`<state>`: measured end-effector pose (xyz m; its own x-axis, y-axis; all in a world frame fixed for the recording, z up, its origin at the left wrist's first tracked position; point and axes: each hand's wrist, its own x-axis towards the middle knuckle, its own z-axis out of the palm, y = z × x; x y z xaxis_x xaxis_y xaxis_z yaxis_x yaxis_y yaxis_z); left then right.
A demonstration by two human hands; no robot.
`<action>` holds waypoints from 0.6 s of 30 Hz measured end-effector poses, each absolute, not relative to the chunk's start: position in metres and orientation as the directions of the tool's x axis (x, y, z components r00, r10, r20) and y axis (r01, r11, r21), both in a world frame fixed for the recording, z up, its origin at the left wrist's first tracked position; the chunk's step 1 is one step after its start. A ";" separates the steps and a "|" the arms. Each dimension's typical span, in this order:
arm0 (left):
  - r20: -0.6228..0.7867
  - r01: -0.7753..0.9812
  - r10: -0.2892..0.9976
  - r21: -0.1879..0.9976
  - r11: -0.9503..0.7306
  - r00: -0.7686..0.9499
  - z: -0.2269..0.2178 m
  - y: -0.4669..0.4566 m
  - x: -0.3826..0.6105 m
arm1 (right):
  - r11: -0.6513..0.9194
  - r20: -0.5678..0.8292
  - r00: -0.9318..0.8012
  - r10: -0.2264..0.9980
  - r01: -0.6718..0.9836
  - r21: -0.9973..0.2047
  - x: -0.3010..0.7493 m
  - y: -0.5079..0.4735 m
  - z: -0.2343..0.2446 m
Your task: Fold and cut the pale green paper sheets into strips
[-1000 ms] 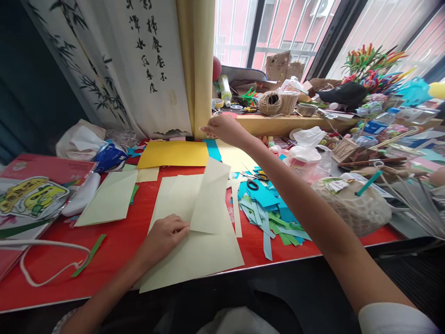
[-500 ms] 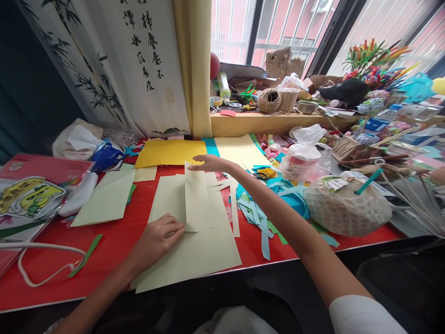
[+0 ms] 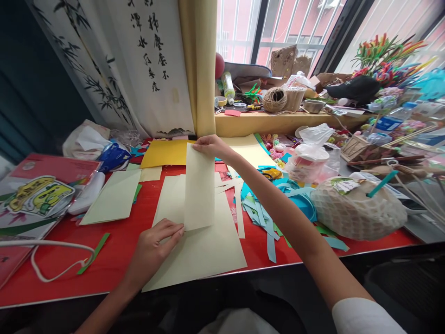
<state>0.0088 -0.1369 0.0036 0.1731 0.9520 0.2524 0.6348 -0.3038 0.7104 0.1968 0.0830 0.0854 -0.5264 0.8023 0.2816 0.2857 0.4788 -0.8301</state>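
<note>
A narrow rectangle of pale green paper [image 3: 200,190] stands tilted up over larger pale green sheets [image 3: 205,253] on the red table. My right hand [image 3: 210,146] pinches its top edge between thumb and fingers. At its lower left corner, my left hand [image 3: 160,241] is closed, with thumb and fingertips gripping that corner. The heel of my left hand is low over the big sheet's left side. Another pale green folded sheet [image 3: 113,195] lies to the left.
Blue and green paper scraps [image 3: 260,213] and yellow-handled scissors [image 3: 271,173] lie to the right. Beyond them sits a net-wrapped coconut [image 3: 358,208] with a straw. A white cable [image 3: 62,248] loops at the left. Yellow card [image 3: 163,153] lies behind; the windowsill [image 3: 243,123] is cluttered.
My right hand has raised the narrow paper's top edge, so the piece now stands taller and flatter toward me. My left hand stays at its lower corner. The view has shifted slightly left.
</note>
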 end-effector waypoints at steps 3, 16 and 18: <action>0.242 0.581 0.940 0.740 -0.339 0.239 -0.004 -0.148 0.016 | 0.526 0.425 -0.345 0.837 0.292 -0.799 0.205 0.086 0.098; 0.706 0.706 0.702 0.544 -0.453 -0.094 0.100 -0.068 0.050 | 0.626 0.491 -0.458 0.741 0.208 -0.751 0.220 0.028 0.119; 0.708 0.658 0.696 0.580 -0.480 -0.117 0.104 -0.050 0.057 | 0.661 0.512 -0.484 0.710 0.204 -0.722 0.221 0.019 0.123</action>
